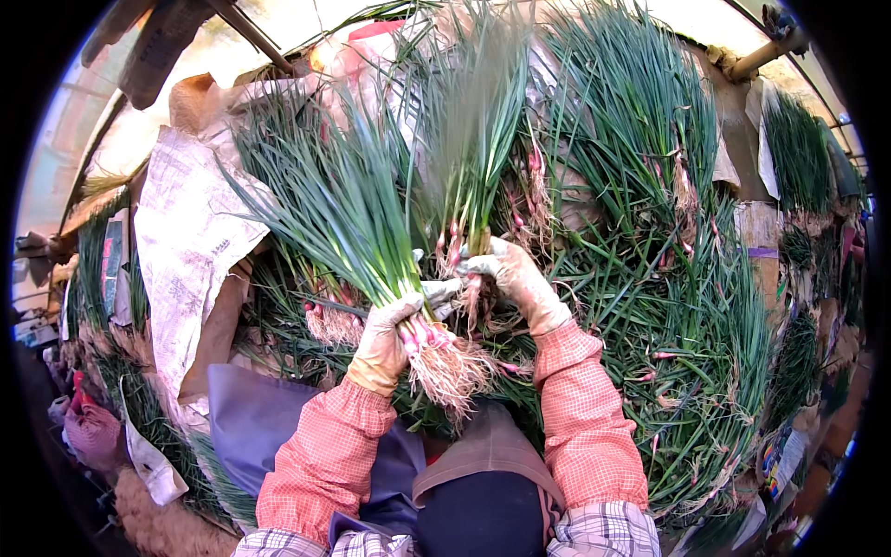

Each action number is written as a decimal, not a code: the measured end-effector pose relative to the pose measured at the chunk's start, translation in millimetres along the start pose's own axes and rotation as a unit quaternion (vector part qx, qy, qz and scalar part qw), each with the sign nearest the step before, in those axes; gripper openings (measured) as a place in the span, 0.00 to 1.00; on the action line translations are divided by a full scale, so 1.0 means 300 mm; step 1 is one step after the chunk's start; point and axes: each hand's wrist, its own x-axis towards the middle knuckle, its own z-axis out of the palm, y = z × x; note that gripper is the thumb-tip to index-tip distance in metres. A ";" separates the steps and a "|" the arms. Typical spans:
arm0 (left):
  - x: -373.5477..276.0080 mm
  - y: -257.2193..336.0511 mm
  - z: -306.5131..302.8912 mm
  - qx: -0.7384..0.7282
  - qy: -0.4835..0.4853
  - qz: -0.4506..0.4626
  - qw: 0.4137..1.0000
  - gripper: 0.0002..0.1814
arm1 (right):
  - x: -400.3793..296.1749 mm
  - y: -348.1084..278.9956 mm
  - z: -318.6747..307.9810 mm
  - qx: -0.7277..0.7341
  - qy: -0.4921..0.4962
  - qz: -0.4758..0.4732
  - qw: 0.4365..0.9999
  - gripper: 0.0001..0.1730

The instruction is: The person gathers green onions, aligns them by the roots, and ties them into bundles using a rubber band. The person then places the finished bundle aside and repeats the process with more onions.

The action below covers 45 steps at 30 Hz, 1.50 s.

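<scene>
My gloved left hand (397, 331) grips a thick bunch of green onions (379, 250) just above their pinkish bulbs. The pale roots hang toward me and the long leaves lean up to the left. In my gloved right hand (511, 275) is the base of a smaller bunch (484, 181), held upright with its leaves pointing away. Both hands are close together, and the two bunches stay apart at the bulbs. Behind my left hand, another bunch with roots (334, 320) lies on the pile.
Loose green onions (668, 390) cover the surface to the right. A large bundle (640, 118) lies at the back right. A white woven sack (188, 244) hangs over cardboard on the left. A person in a pink patterned garment (94, 432) is at the far left.
</scene>
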 end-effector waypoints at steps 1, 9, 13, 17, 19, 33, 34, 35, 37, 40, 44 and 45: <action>0.008 -0.043 0.006 -0.015 0.025 0.001 1.000 0.25 | -0.026 0.037 0.052 -0.075 0.001 -0.025 0.997 0.21; 0.005 -0.088 0.036 -0.008 0.027 0.017 0.999 0.17 | -0.187 0.049 -0.197 -0.567 0.377 -0.148 0.718 0.22; -0.028 -0.094 -0.007 -0.001 0.030 0.023 0.999 0.19 | -0.201 -0.107 -0.003 -0.416 0.401 -0.147 0.803 0.25; -0.071 -0.136 0.028 -0.051 0.005 -0.020 0.998 0.21 | -0.088 0.012 0.045 -0.024 0.093 0.017 0.995 0.20; -0.099 -0.119 0.023 -0.028 -0.019 -0.057 0.998 0.19 | -0.049 0.009 0.088 0.116 0.088 -0.035 0.989 0.17; -0.066 -0.132 0.030 -0.042 0.057 0.007 0.997 0.11 | -0.055 -0.010 0.221 0.352 0.009 -0.101 0.930 0.25; -0.059 -0.119 0.029 -0.044 0.050 0.002 0.998 0.11 | -0.043 -0.013 0.222 0.346 0.018 -0.118 0.931 0.24; -0.056 -0.110 0.026 -0.045 0.044 -0.004 0.998 0.11 | -0.032 -0.010 0.221 0.351 0.006 -0.132 0.927 0.25; -0.051 -0.117 0.008 -0.030 0.040 0.021 0.999 0.13 | -0.024 -0.028 0.237 0.310 0.049 -0.116 0.942 0.25; -0.058 -0.107 0.011 -0.028 0.085 0.008 0.996 0.13 | -0.001 -0.014 0.239 0.297 0.049 -0.128 0.945 0.23; -0.127 -0.078 0.047 -0.063 0.030 0.041 0.997 0.16 | 0.001 -0.024 -0.091 0.286 0.223 -0.219 0.906 0.22; -0.149 -0.047 0.077 -0.075 0.018 0.014 0.997 0.19 | -0.016 -0.052 -0.122 0.244 0.242 -0.240 0.908 0.21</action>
